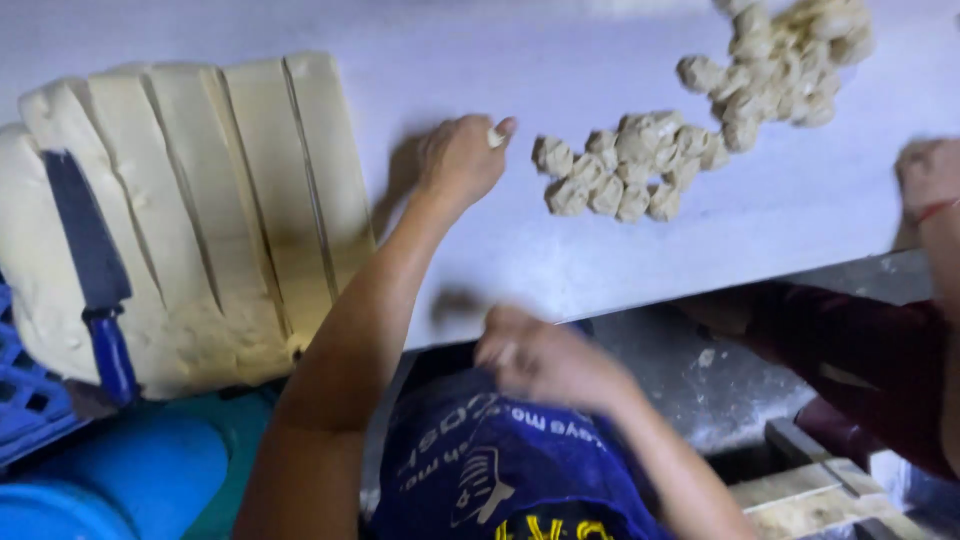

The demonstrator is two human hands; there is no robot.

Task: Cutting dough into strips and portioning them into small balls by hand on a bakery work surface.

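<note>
A person's left hand (462, 158) reaches across a white, flour-dusted worktable (560, 60), thumb and fingers pinching a small pale piece of dough (495, 138), just at nine o'clock of a heap of small folded dough pieces (620, 172). The right hand (545, 360), blurred, hangs at six o'clock below the table edge over a dark blue printed apron (490, 460); whether it is spread or closed cannot be told. At nine o'clock lies a big pale slab of dough cut into strips (220, 190) with a blue-handled knife (92, 270) resting on it, and another person's dark red sleeve (860, 350) shows at three o'clock.
</note>
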